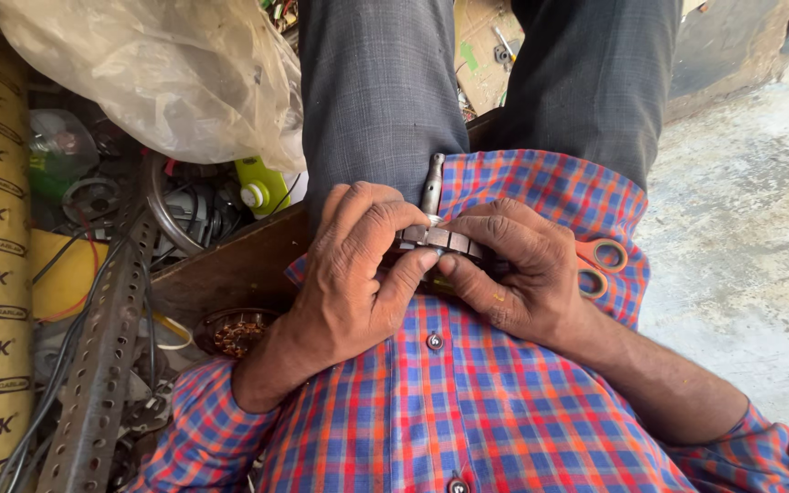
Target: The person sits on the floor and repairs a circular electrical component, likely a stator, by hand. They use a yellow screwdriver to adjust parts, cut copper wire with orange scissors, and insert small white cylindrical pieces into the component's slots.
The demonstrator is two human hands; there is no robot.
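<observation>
I see my left hand (358,274) and my right hand (513,269) both closed around a small round metal motor part (438,236) with a shaft sticking up, held just over my lap against my checked shirt (468,402). I think the work on it is in the middle, since my fingers are pinching its copper ring and nothing looks finished. Orange scissors (600,265) lie by my right hand, and another copper coil (235,333) waits near my left wrist
</observation>
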